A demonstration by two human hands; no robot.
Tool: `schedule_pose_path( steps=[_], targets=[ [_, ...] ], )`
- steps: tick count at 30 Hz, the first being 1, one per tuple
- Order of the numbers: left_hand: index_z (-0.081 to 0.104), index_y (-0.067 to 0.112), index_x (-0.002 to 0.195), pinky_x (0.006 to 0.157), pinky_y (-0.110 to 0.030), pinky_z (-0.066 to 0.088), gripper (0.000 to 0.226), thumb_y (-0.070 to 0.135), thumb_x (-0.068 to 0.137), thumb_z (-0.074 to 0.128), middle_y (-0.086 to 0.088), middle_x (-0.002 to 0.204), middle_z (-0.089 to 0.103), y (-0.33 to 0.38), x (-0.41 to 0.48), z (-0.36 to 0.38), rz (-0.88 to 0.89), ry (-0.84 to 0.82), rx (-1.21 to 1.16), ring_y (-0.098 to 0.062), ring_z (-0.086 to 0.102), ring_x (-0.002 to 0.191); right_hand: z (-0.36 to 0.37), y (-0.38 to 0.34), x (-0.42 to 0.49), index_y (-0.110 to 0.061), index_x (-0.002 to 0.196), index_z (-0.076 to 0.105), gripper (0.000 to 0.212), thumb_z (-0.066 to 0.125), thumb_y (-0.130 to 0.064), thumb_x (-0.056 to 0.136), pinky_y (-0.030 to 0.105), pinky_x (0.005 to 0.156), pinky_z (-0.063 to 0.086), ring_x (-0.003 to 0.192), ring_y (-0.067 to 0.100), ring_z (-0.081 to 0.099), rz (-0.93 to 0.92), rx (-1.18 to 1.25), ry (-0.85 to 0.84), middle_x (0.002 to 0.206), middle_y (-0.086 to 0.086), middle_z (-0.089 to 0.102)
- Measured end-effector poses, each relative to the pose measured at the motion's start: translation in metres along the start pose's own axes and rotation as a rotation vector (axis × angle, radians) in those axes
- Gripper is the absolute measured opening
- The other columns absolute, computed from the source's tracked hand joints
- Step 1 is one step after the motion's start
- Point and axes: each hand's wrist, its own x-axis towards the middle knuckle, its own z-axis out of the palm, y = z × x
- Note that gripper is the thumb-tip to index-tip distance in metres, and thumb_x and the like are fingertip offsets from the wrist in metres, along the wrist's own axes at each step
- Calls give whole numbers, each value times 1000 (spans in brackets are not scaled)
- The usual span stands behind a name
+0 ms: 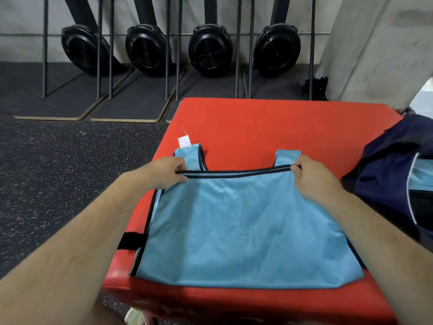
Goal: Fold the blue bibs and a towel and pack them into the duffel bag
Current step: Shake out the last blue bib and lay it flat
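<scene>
We list the blue bib (246, 231): thin synthetic-looking cloth, smooth, faint sheen, lightly creased, edged in dark binding tape, with a white fabric label (184, 141). We note the red pad (269, 127): vinyl-like cover, matt on top, glossier at the front edge, with a black webbing strap (131, 241). The duffel bag (396, 160): navy woven cloth, matt. The floor (58, 184): dark speckled rubber, rough. The rack posts (237, 55): dark metal. The fan housings (210, 49): black plastic, semi-gloss.

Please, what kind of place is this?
Most likely a gym or training hall. Upright rowing machines stand along the wall, the floor is speckled rubber, and the blue bib lies on a red padded box.
</scene>
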Motion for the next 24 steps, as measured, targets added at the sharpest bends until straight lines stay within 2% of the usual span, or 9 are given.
schedule_pose_path(
  steps=[3,7,9,11,12,15,17,19,24],
  targets=[
    [57,17,95,60,-26,40,13,29,96,60,3,84,58,1,-2,-3,-3,37,-30,-13,53,73,-5,3,-2,-16,102,51,15,43,-28,104,43,69,47,82,33,57,-52,74,72,86,7,63],
    [53,17,98,58,-20,37,8,24,99,54,6,82,56,5,-2,-5,61,284,-182,-19,54,76,-10,10,-1,-15,101,51,15,43,-27,105,39,62,39,71,28,55,-117,234,170,77,3,60],
    [53,17,95,57,-25,39,11,28,98,56,3,80,59,10,1,-6,63,390,-245,-17,54,70,-10,12,2,-15,101,52,16,44,-28,106,37,57,39,68,23,55,-113,294,200,75,3,60],
    [54,17,90,57,-32,38,17,32,96,58,1,77,59,12,6,-4,1,445,-296,-16,53,67,-7,14,6,-16,100,53,16,46,-29,105,27,55,38,68,16,55,-96,327,193,78,0,60],
    [54,16,88,57,-32,38,19,33,96,59,0,77,59,11,9,-1,-35,448,-306,-17,53,68,-4,15,8,-17,101,54,15,48,-30,104,24,57,37,71,13,55,-81,335,170,81,-3,61],
    [56,13,91,59,-32,38,18,30,94,61,-2,82,61,6,17,7,-109,369,-334,-21,55,73,3,18,15,-21,97,56,6,59,-26,97,31,62,41,77,16,59,-10,357,84,86,-6,64],
    [57,12,93,60,-31,40,11,22,91,61,-2,83,62,4,22,8,-126,269,-328,-20,56,73,3,18,19,-21,90,59,2,60,-19,90,27,57,43,71,17,60,32,360,51,80,-3,65],
    [58,11,91,58,-28,41,4,11,88,56,-2,83,62,3,27,5,-125,207,-266,-20,56,75,4,20,24,-17,85,59,6,57,-13,89,19,50,37,65,20,56,29,343,60,73,0,62],
    [52,11,86,53,-30,35,11,7,94,46,-4,77,56,-7,43,5,-85,356,-223,-27,54,73,7,23,39,-19,89,58,11,54,-24,97,33,57,36,69,22,56,43,291,128,74,-1,61]
  ],
)
